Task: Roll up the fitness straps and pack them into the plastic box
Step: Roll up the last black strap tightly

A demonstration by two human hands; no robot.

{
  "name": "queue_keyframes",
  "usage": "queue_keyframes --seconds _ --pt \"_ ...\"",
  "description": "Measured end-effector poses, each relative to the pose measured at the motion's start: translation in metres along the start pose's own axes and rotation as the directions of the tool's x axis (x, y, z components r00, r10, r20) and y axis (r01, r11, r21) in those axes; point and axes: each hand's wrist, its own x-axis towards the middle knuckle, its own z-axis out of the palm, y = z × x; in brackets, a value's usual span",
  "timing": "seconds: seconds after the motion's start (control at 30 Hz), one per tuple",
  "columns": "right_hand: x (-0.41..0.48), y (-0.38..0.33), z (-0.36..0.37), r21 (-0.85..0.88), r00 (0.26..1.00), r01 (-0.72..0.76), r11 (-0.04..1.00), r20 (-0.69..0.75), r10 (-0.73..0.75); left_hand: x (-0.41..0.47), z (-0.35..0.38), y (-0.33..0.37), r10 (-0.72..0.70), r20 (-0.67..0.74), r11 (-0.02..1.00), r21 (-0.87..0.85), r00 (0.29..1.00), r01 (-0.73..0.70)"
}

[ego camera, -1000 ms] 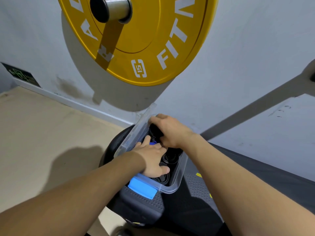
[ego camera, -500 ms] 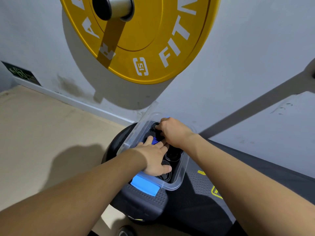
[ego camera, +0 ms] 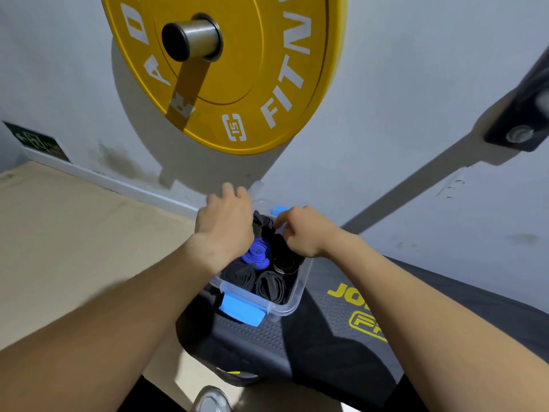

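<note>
Left hand (ego camera: pixel 225 224) shifted farther along the plastic box (ego camera: pixel 292 304) — blue strap roll (ego camera: pixel 257 252) (coiled) now uncovered.

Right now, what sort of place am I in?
Most likely a gym or home workout room: a yellow weight plate sits on a steel bar sleeve by the wall, and the plastic box of rolled straps rests on black equipment with yellow branding.

Gym, seen from your head camera. Above you, a yellow plate (ego camera: pixel 252 84) marked "15" and "FIT" sits on a steel bar end (ego camera: pixel 193 40). Below you, a padded black bench (ego camera: pixel 341 346) with a yellow logo carries a box (ego camera: pixel 285 307) of rolled straps (ego camera: pixel 257 251).
</note>
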Motion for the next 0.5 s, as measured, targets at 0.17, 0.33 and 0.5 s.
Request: queue_keyframes --seconds 0.17,0.33,0.5 --pt "-0.034 0.009 -0.013 -0.045 0.997 -0.075 0.996 -0.017 0.075 -0.010 0.003 -0.014 -0.053 0.120 0.993 -0.099 0.991 0.065" --pt "-0.058 0.005 -0.033 0.255 0.982 -0.151 0.955 -0.070 0.174 -0.021 -0.014 -0.017 -0.102 -0.011 0.971 -0.220 0.995 0.097" --pt "-0.088 -0.016 -0.042 0.815 0.963 -0.258 0.519 0.171 0.210 -0.059 -0.024 0.010 0.018 -0.222 0.855 -0.502 0.975 -0.130"
